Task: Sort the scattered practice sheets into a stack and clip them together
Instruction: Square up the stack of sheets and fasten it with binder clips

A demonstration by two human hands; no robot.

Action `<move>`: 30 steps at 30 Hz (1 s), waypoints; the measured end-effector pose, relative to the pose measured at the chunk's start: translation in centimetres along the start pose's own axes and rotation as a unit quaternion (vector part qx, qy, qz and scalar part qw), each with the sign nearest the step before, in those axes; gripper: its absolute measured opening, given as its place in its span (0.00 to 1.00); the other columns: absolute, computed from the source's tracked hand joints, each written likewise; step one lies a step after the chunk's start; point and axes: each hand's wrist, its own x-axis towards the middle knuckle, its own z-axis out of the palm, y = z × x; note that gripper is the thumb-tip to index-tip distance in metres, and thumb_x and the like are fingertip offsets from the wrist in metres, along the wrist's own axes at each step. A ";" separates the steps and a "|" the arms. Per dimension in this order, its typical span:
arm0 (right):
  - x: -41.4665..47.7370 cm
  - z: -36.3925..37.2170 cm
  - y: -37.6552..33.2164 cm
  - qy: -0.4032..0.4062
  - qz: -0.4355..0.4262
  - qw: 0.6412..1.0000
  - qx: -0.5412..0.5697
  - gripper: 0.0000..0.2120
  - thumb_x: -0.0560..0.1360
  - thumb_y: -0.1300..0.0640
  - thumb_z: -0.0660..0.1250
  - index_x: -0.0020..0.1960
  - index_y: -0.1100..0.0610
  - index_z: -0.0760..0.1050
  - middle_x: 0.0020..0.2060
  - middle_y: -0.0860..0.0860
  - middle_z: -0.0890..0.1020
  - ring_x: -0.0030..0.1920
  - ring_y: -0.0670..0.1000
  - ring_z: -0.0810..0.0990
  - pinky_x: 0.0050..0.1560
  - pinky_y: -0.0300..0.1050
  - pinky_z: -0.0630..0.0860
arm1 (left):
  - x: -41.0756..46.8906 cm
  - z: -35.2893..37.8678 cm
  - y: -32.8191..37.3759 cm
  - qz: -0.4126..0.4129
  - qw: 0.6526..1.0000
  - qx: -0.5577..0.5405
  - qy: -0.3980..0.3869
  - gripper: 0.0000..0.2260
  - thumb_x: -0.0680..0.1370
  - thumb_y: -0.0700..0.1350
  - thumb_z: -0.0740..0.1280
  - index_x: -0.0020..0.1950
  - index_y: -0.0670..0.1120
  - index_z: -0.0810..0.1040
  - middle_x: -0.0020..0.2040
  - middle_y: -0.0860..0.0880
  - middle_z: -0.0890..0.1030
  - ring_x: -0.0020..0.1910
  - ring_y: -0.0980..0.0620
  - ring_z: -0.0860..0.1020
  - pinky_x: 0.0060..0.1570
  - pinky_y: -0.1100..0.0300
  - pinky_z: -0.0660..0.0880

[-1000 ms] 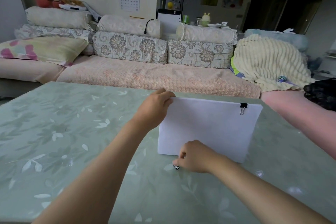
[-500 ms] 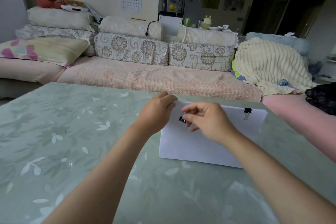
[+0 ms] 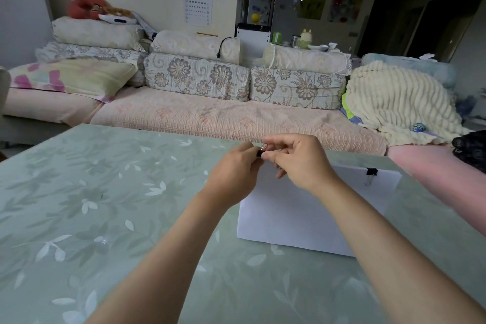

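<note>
Left hand (image 3: 234, 169): my fingers are curled, tips pinching the black body of a small binder clip (image 3: 260, 152); I cannot tell whether they also grip paper.
Right hand (image 3: 298, 163): thumb and forefinger are closed on the clip's wire loop, other fingers loosely bent.
Clip position: at the stack's 11 o'clock corner, between both hands.
Sheet stack (image 3: 302, 214): white, squared, flat on the table (image 3: 105, 192), at my 1 o'clock.
Fitted clip (image 3: 371, 171): black, biting the stack's 1 o'clock corner, handle on the paper.
Sofa (image 3: 210, 118): beyond the table, 12 o'clock.
</note>
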 end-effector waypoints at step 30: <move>1.5 -0.8 -1.1 0.031 0.025 0.982 -0.187 0.05 0.69 0.60 0.78 0.39 0.51 0.86 0.26 0.43 0.82 0.22 0.39 0.74 0.27 0.33 0.69 | 0.2 -1.5 0.1 -0.205 0.966 -0.155 -0.009 0.07 0.72 0.47 0.75 0.49 0.49 0.83 0.40 0.55 0.83 0.41 0.59 0.80 0.40 0.71 0.73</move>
